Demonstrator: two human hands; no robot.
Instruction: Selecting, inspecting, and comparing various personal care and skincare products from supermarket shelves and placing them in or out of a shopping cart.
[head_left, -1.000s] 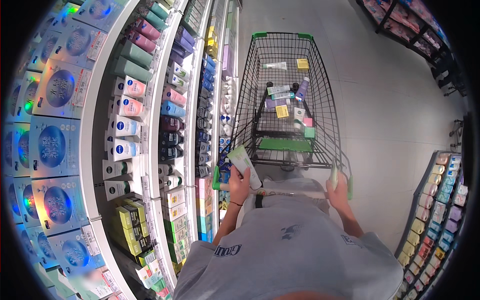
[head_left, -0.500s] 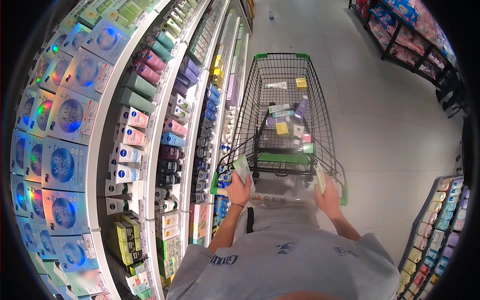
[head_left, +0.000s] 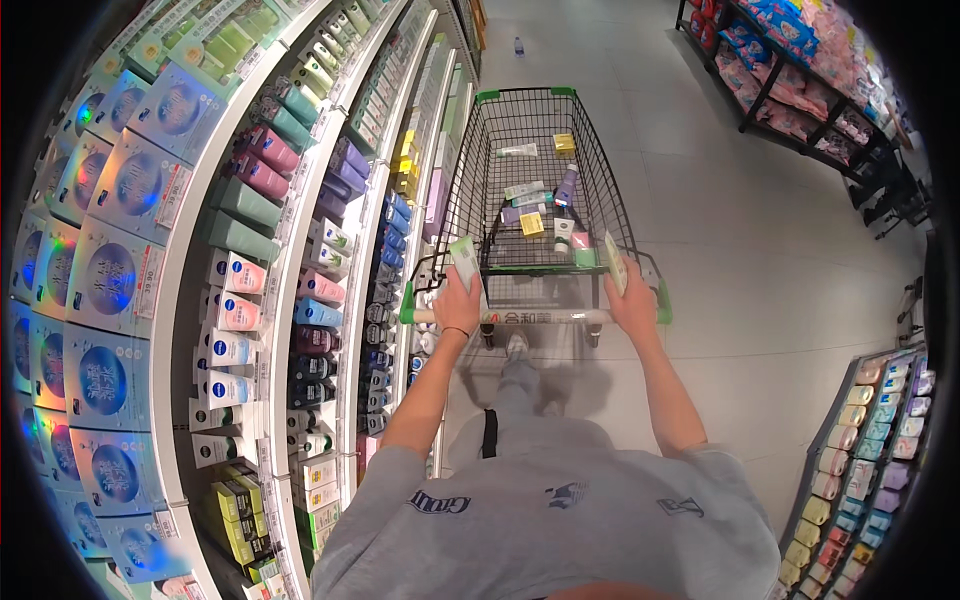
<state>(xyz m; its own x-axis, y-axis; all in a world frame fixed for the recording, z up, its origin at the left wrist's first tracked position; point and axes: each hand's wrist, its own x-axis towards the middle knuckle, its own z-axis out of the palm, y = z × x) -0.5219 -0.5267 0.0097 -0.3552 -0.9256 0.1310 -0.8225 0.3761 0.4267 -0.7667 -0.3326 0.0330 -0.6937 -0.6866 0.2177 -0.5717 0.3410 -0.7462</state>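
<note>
My left hand (head_left: 458, 304) grips a flat pale green and white carton (head_left: 463, 260) above the left end of the cart handle (head_left: 545, 317). At the handle's right end, my right hand (head_left: 633, 302) is closed round a slim pale green-yellow packet (head_left: 614, 264). Both hands rest at the handle, though their exact contact with it is partly hidden. Ahead stands a black wire shopping cart (head_left: 618, 190) with green corners. Inside it lie a white tube (head_left: 516, 151), two yellow boxes (head_left: 531, 224), a purple bottle (head_left: 567, 186), a pink and green box (head_left: 583, 252) and other tubes.
Close on my left run white shelves (head_left: 270, 370) of tubes and bottles, with shiny blue boxes (head_left: 100, 375) at their end. Bagged goods fill a black rack (head_left: 775, 75) at the far right. Another display (head_left: 850, 450) stands lower right. A small bottle (head_left: 518, 46) is on the floor ahead.
The cart is farther from my body, and my arms reach out straighter. My legs and a shoe now show below the handle. Both hands still hold their packs.
</note>
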